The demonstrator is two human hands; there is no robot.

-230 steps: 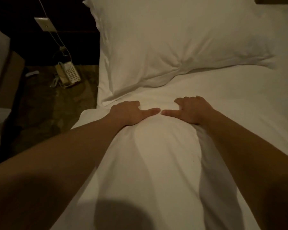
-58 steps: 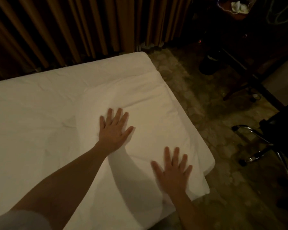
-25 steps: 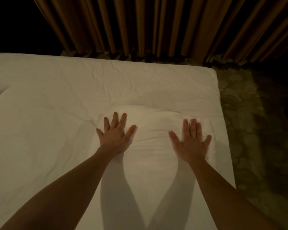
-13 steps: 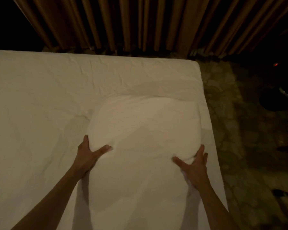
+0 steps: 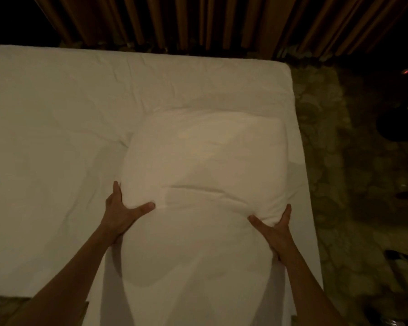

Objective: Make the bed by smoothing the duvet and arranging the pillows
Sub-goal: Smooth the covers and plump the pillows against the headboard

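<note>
While I am smoothing the duvet [image 5: 203, 156], puffed up at its end nearest the curtain [image 5: 198, 20], my left hand [image 5: 120, 212] and right hand [image 5: 276, 229] are cupping it, splayed wide (pressing, not pinching). What is coming next, I judge, is flattening the bulge toward the curtain.

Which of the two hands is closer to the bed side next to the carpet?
The right hand: it presses the duvet near the edge bordering the carpet; the left hand presses it toward the middle.
</note>
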